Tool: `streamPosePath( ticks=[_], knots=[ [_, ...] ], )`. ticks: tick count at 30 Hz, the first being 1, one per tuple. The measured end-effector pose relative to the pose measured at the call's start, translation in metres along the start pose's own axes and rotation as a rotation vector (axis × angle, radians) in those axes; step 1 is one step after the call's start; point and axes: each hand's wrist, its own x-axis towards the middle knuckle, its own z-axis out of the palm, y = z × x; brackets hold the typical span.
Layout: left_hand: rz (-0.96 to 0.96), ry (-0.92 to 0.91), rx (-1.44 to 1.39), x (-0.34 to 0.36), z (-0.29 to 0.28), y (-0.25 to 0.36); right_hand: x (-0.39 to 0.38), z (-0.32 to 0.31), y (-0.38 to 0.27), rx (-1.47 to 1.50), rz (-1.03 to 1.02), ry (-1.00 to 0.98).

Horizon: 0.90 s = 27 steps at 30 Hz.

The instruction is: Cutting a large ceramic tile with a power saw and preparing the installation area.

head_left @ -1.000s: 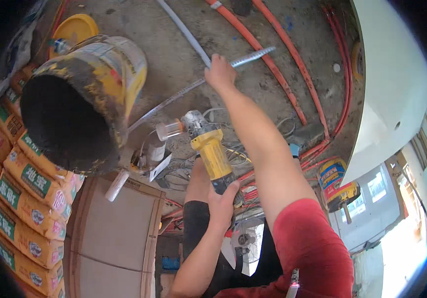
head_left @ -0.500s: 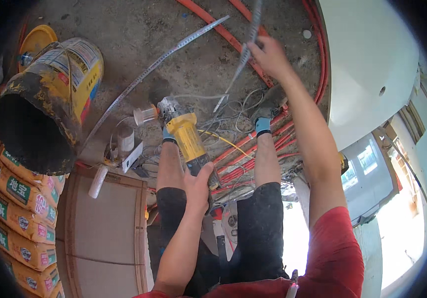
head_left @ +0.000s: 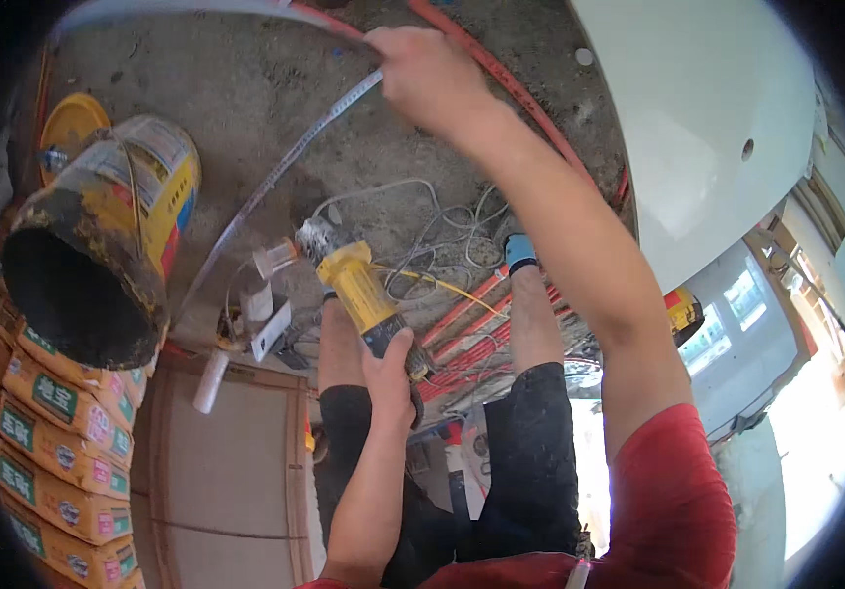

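My left hand (head_left: 390, 378) is closed round the black rear grip of a yellow angle grinder (head_left: 358, 290). The grinder's dusty head points up and away, beside a clear plastic cup-like piece (head_left: 275, 257). Stretched out ahead, my right hand (head_left: 430, 77) is closed at one end of a long thin metal strip (head_left: 177, 8). That strip is smeared by motion and crosses the top edge toward the left. A second, curved metal strip (head_left: 295, 147) runs over the ground, its far end close under my right hand.
A yellow bucket (head_left: 162, 187) lies tipped at the left, above stacked orange bags (head_left: 54, 393). Red pipes (head_left: 511, 79) and a loose pale cable (head_left: 432, 211) cross the rough floor. A large white panel (head_left: 707, 128) stands at the right.
My right hand has swung left and farther out, carrying the metal strip from upright at centre to the top left. My left hand keeps hold of the grinder, and the view has shifted slightly.
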Motion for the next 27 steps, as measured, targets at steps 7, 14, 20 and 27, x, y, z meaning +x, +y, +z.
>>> streamPosePath(
  ticks=[7, 14, 20, 27],
  knots=[
    [-0.03, 0.013, 0.023, -0.012, 0.016, -0.005, -0.027, -0.066, -0.052, 0.162, 0.032, -0.04],
    [-0.007, 0.037, 0.078, -0.01, 0.014, -0.021, -0.139, 0.067, 0.053, 0.086, 0.603, -0.242],
    [-0.015, 0.053, 0.152, -0.006, 0.014, -0.033, -0.171, 0.13, 0.061, 0.14, 0.53, -0.258],
    [-0.008, 0.045, 0.196, -0.009, 0.019, -0.033, -0.154, 0.146, 0.042, 0.289, 0.556, -0.259]
  ],
)
